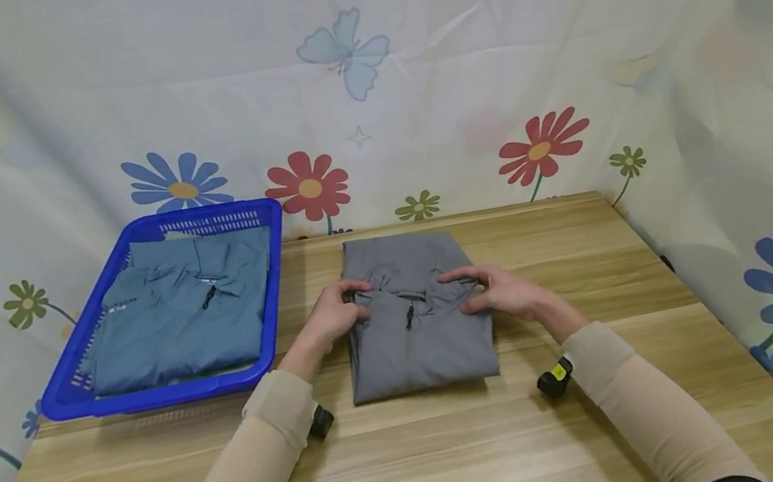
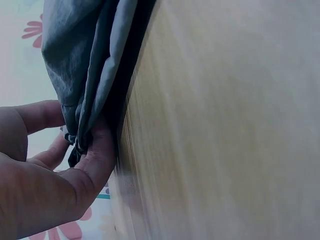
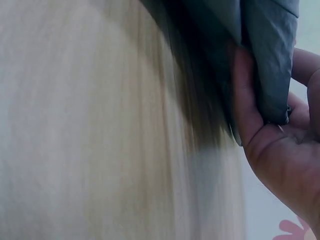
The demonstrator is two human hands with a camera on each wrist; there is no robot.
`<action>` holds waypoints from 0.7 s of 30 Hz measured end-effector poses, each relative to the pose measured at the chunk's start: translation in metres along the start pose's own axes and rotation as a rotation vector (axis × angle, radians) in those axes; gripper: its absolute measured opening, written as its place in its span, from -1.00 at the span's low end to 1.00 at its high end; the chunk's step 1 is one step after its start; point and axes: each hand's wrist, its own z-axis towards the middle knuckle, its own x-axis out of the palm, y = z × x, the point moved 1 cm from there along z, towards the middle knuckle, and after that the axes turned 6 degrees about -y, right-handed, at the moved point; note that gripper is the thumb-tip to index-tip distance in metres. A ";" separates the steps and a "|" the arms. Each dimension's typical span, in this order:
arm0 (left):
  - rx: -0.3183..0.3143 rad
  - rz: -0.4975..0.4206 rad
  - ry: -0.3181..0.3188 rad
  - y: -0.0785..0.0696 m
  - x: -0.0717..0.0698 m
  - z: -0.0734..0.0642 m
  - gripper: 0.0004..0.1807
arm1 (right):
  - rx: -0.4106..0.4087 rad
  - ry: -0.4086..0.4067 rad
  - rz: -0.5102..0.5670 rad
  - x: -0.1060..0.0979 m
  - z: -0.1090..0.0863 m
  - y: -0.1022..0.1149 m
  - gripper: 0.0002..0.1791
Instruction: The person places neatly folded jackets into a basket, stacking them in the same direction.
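A folded grey zip jacket (image 1: 423,353) lies on the wooden table, its collar and dark zipper pull facing up. My left hand (image 1: 337,312) grips its left edge near the collar. On the opposite edge, my right hand (image 1: 504,290) holds the jacket at about the same height. The left wrist view has the thumb of that hand (image 2: 55,175) tucked into the layered cloth (image 2: 75,60), fingers on the other face. In the right wrist view, cloth (image 3: 272,60) is pinched between the thumb and fingers of my right hand (image 3: 285,155). Some fingertips are hidden by fabric.
A blue plastic basket (image 1: 190,387) stands at the left of the table (image 1: 451,458), holding folded blue-grey garments (image 1: 181,332). Its right rim is close to my left hand. A flower-printed cloth backdrop (image 1: 440,98) rises behind the table and along both sides.
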 end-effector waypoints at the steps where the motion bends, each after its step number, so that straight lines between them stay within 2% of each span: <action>1: 0.002 0.000 0.000 0.000 0.000 0.000 -0.51 | 0.007 -0.003 0.000 0.000 0.000 0.000 -0.31; 13: -0.009 0.003 0.045 -0.003 -0.001 -0.002 -0.45 | 0.036 -0.038 -0.003 0.003 0.003 -0.003 -0.32; 21: 0.008 0.037 -0.008 -0.009 -0.002 -0.007 -0.47 | 0.011 -0.063 -0.018 0.005 0.000 0.004 -0.32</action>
